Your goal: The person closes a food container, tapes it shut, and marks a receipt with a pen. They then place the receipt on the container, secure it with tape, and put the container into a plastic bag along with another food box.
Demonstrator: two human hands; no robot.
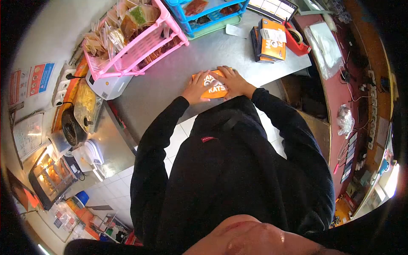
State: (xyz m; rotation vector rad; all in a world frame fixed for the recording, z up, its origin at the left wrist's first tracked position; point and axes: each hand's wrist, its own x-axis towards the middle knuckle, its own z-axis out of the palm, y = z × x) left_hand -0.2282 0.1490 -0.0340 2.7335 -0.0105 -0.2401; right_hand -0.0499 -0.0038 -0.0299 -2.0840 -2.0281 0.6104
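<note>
An orange printed food box (216, 90) with white lettering lies at the near edge of the metal table. My left hand (196, 89) grips its left side, with the fingers reaching over the top. On the right side, my right hand (235, 83) spreads its fingers across the upper face and the corner. Part of the lettering is hidden under my fingers. Whether the lid is fully closed, I cannot tell.
A pink rack (144, 42) with bagged food and a blue rack (204, 19) stand at the back of the metal table (170, 80). More orange boxes (272, 40) are stacked at the right, beside a red tape dispenser (297, 42). A white device (111, 86) sits on the left.
</note>
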